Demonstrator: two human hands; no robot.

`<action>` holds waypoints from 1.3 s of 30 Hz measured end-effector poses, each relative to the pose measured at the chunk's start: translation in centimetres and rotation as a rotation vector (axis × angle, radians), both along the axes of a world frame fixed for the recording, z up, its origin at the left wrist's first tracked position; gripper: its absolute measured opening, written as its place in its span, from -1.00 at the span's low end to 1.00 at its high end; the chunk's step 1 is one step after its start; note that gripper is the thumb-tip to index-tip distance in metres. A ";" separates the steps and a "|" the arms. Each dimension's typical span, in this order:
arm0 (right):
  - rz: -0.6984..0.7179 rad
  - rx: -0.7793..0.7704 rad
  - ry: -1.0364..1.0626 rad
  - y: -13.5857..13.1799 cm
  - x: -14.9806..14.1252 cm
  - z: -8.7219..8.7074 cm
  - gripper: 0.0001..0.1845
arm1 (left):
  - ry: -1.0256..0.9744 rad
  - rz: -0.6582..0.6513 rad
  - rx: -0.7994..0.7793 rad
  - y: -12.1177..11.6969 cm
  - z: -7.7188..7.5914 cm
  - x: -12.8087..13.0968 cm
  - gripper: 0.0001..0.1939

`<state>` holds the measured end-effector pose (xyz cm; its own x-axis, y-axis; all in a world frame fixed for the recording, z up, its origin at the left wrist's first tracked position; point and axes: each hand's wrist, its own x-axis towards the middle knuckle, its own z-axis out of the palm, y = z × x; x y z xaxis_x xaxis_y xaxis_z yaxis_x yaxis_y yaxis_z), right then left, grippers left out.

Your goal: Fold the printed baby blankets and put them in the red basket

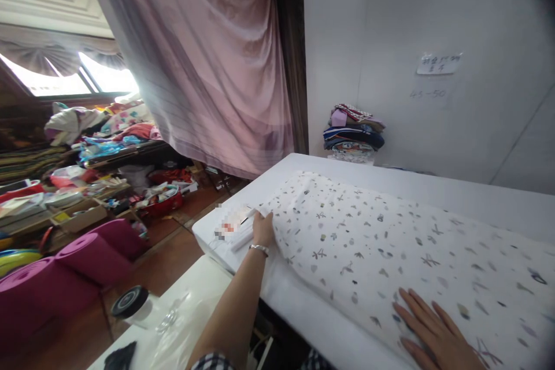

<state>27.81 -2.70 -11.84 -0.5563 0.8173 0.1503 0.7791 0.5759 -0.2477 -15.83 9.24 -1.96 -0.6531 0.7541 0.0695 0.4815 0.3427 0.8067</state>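
A long white cloth (373,243) printed with small scattered motifs lies spread over a white table. At its left end, my left hand (263,230), with a bracelet on the wrist, is closed on the cloth's edge; the fingertips are partly hidden. Palm down on the near part of the cloth, my right hand (436,329) rests with its fingers stretched and apart, holding nothing. Just left of my left hand lies a small white item (243,238), beside a blurred-out patch on the tabletop.
The white table (277,295) has a lower white surface at its left, bearing a black-lidded clear jar (132,303) and clear plastic (191,312). Folded fabrics (353,133) are stacked by the wall. A pink curtain (217,58) hangs behind; pink rolls (93,254) lie on the left.
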 end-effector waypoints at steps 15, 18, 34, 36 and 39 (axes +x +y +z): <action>0.000 0.030 -0.009 -0.1 0.0 0.2 -0.44 | 0.686 -0.376 -0.306 0.2 -0.6 2.9 -0.72; 0.002 0.041 0.006 -0.1 0.2 -0.1 -0.44 | 0.673 -0.353 -0.307 0.8 -0.7 2.2 -0.80; 0.008 0.023 -0.051 0.3 0.6 -1.1 -0.41 | 0.595 -0.290 -0.230 0.2 -1.7 -1.7 -0.70; 0.005 0.024 -0.044 0.3 0.6 -1.3 -0.41 | 0.598 -0.304 -0.214 0.4 -1.9 -2.1 -0.70; 0.007 0.032 -0.035 0.2 0.6 -1.3 -0.41 | 0.595 -0.337 -0.174 0.2 -2.1 -2.8 -0.72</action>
<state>28.36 -2.47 -13.15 -0.5672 0.8085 0.1567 0.7829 0.5884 -0.2021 -18.62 9.49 -4.06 -0.2708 0.9411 0.2024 0.9266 0.1978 0.3200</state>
